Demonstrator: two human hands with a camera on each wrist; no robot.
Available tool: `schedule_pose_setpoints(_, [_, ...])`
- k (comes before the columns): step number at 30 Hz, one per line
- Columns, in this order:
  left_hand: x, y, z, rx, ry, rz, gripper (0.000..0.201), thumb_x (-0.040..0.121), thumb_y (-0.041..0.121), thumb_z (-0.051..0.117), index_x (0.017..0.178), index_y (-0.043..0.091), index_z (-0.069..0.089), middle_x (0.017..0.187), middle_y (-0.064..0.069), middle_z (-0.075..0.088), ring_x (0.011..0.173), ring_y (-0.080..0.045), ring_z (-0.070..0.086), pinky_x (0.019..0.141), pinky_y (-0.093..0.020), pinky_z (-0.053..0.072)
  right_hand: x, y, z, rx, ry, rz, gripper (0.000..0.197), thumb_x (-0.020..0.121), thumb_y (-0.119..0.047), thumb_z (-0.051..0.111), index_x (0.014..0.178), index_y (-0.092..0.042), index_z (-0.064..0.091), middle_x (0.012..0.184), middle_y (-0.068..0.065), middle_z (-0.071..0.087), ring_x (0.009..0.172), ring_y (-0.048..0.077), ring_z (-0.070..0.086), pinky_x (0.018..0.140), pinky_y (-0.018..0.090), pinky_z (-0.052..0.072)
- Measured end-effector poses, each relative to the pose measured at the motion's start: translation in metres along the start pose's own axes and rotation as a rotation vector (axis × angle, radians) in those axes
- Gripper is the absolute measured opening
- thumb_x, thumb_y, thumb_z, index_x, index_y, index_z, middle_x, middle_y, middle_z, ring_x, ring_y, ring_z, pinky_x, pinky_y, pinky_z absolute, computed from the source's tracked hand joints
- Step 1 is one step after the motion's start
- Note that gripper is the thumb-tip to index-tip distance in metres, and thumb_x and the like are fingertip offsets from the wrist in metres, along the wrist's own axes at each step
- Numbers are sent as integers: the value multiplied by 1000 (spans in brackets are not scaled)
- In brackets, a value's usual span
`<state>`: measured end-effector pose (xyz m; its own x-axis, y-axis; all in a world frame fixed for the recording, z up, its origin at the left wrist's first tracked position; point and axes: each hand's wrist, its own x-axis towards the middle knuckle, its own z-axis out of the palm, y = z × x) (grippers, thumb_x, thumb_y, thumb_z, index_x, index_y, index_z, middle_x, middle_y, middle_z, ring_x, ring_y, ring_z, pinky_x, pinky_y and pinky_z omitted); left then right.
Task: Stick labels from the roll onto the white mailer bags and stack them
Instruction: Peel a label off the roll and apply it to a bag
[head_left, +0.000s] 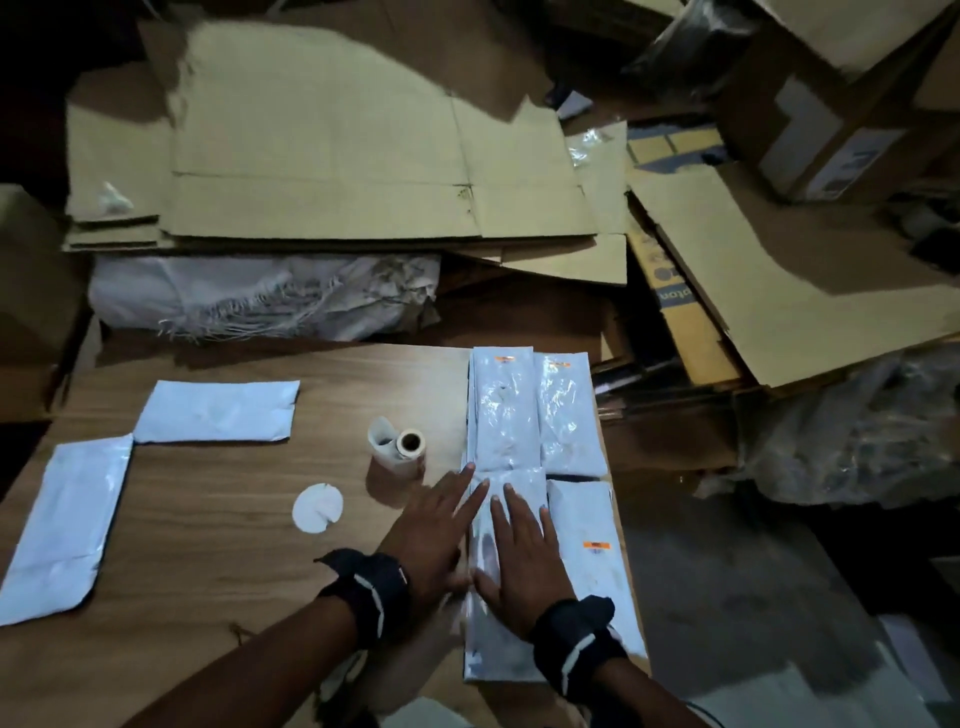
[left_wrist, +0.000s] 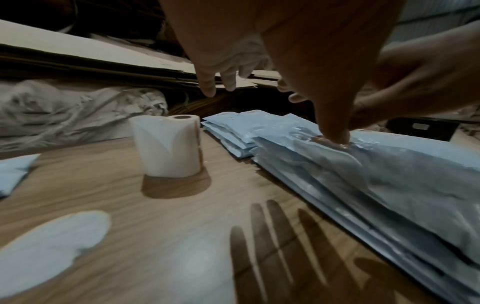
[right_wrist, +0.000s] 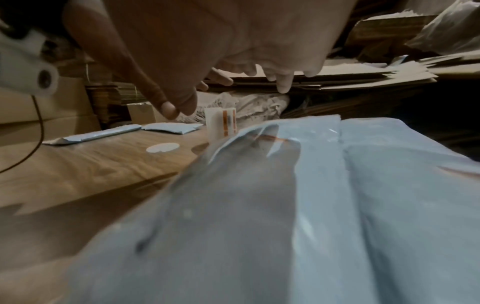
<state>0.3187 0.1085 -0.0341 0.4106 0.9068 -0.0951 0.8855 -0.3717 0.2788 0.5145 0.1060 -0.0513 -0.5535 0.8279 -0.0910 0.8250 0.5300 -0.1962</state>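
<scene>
Near the table's right edge lies the near stack of white mailer bags (head_left: 493, 644), and both hands are on it. My right hand (head_left: 519, 545) lies flat on its top bag, fingers straight. My left hand (head_left: 441, 525) spreads flat over the stack's left edge and the wood beside it; in the left wrist view its thumb (left_wrist: 335, 135) presses the top bag (left_wrist: 389, 185). The label roll (head_left: 397, 447) (left_wrist: 168, 146) (right_wrist: 221, 125) stands upright just beyond my left fingertips. Beside the near stack, another bag (head_left: 592, 561) carries an orange label.
Two more bag stacks (head_left: 535, 415) lie at the far right of the wooden table (head_left: 208, 545). Two single bags (head_left: 218, 410) (head_left: 62, 525) lie at the left. A round white paper disc (head_left: 317, 508) sits mid-table. Flattened cardboard (head_left: 337, 156) and a sack (head_left: 260, 296) lie beyond.
</scene>
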Motion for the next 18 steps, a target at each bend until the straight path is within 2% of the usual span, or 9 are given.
schedule_pose_setpoints(2, [-13, -13, -6, 39, 77, 2, 115, 61, 56, 69, 154, 14, 17, 159, -16, 19, 141, -35, 34, 112, -48, 34, 16, -13, -8, 36, 55, -46, 90, 82, -57, 48, 154, -9, 20, 160, 15, 19, 148, 28, 13, 116, 49, 7])
schedule_pose_setpoints(4, [-28, -27, -14, 82, 157, -26, 111, 61, 59, 66, 151, 10, 24, 155, -18, 30, 139, -35, 39, 112, -47, 34, 37, -28, -16, 50, 58, -84, 89, 79, -56, 51, 151, -8, 27, 158, 17, 25, 146, 28, 17, 115, 47, 8])
schedule_pose_setpoints(6, [-46, -47, -22, 67, 213, -78, 108, 65, 60, 63, 152, 10, 23, 155, -17, 33, 138, -34, 40, 105, -48, 43, 59, -48, -22, 49, 61, -124, 88, 78, -56, 51, 148, -7, 32, 155, 18, 31, 143, 28, 23, 114, 47, 12])
schedule_pose_setpoints(8, [-65, -68, -24, 31, 231, -129, 102, 70, 58, 59, 152, 12, 20, 156, -16, 30, 139, -34, 38, 102, -50, 45, 75, -70, -26, 83, 64, -167, 87, 78, -55, 52, 148, -7, 34, 154, 17, 32, 142, 28, 24, 113, 46, 15])
schedule_pose_setpoints(12, [-110, -119, -30, 33, 270, -287, 91, 76, 62, 54, 151, 17, 27, 155, -14, 33, 138, -29, 35, 109, -43, 34, 103, -130, -21, 160, 76, -264, 83, 83, -52, 55, 151, -13, 27, 157, 13, 29, 143, 30, 29, 119, 42, 18])
schedule_pose_setpoints(15, [-148, -161, -35, 43, 277, -419, 85, 73, 59, 49, 145, 16, 35, 148, -16, 43, 132, -31, 37, 103, -41, 26, 126, -184, -13, 189, 2, -299, 79, 85, -51, 53, 150, -16, 26, 154, 13, 35, 137, 33, 41, 111, 47, 29])
schedule_pose_setpoints(16, [-163, -179, -35, 34, 272, -476, 84, 72, 58, 47, 145, 16, 37, 147, -16, 44, 131, -31, 36, 102, -41, 26, 134, -205, -8, 196, -25, -315, 77, 86, -50, 51, 150, -16, 25, 154, 14, 34, 137, 34, 40, 111, 47, 31])
schedule_pose_setpoints(18, [-191, -210, -32, -3, 272, -585, 83, 73, 59, 46, 145, 19, 34, 150, -14, 40, 133, -31, 36, 102, -43, 28, 148, -239, -3, 214, -77, -332, 76, 89, -49, 50, 152, -17, 22, 158, 12, 25, 143, 32, 31, 116, 42, 24])
